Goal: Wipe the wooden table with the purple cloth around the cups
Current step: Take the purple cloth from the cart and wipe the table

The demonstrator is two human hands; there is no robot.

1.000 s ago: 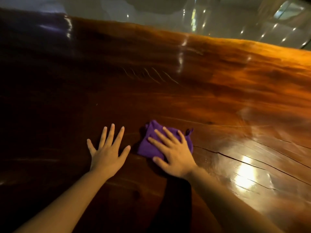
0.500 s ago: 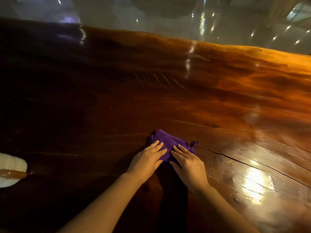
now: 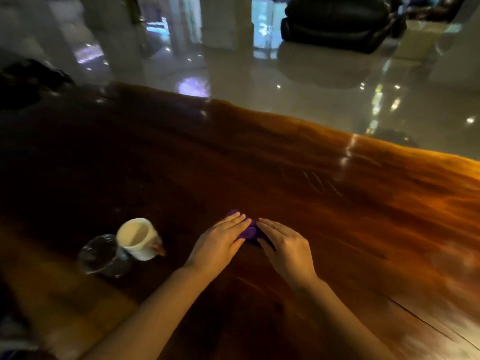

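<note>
The purple cloth [image 3: 250, 231] lies bunched on the glossy wooden table [image 3: 337, 203], mostly covered by my hands. My left hand [image 3: 220, 242] presses flat on its left part, and my right hand [image 3: 283, 245] presses flat on its right part, fingertips nearly meeting. A white mug [image 3: 139, 239] stands to the left of my left hand, a short gap away. A clear plastic cup [image 3: 102, 254] stands just left of the mug, touching or almost touching it.
The table's far edge [image 3: 285, 118] runs diagonally across the view, with a shiny tiled floor [image 3: 285, 81] beyond. A black sofa [image 3: 337, 22] sits far back. A long crack [image 3: 428, 326] marks the wood at lower right.
My left hand came over from the bare table onto the cloth. Both hands now cover more of it. The view swung up and left, bringing the mug and clear cup into sight.
</note>
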